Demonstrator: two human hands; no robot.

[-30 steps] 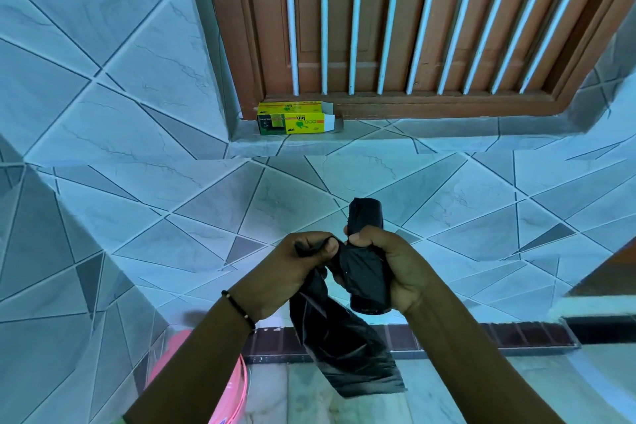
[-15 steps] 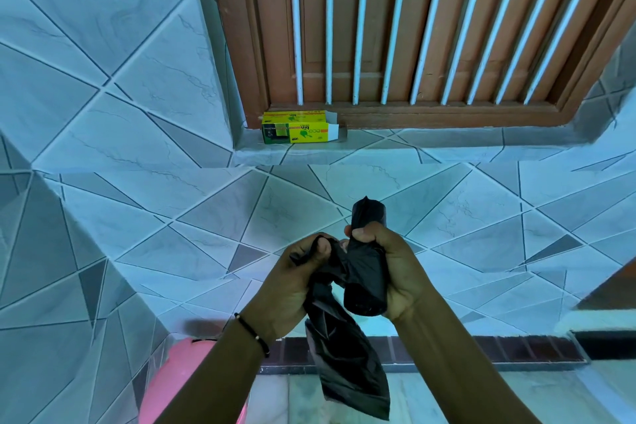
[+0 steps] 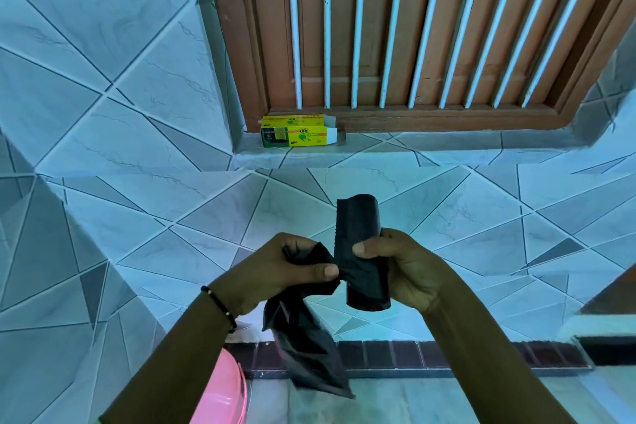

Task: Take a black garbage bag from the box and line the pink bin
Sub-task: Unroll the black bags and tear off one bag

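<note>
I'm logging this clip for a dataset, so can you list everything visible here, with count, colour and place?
Roll of garbage bags: one, black, held upright at centre.
Loose garbage bag: one, black, hanging down left of the roll; whether it is fully torn off is unclear.
Box: one, yellow and green, lying on the tiled ledge under the window, right end flap open.
Bin: one, pink, only its rim shows at the bottom edge.
Window frame: one, brown wood, with white bars, at top.
Bracelet: one, dark, on the left wrist.
Left hand: pinches the loose garbage bag.
Right hand: grips the roll.
</note>
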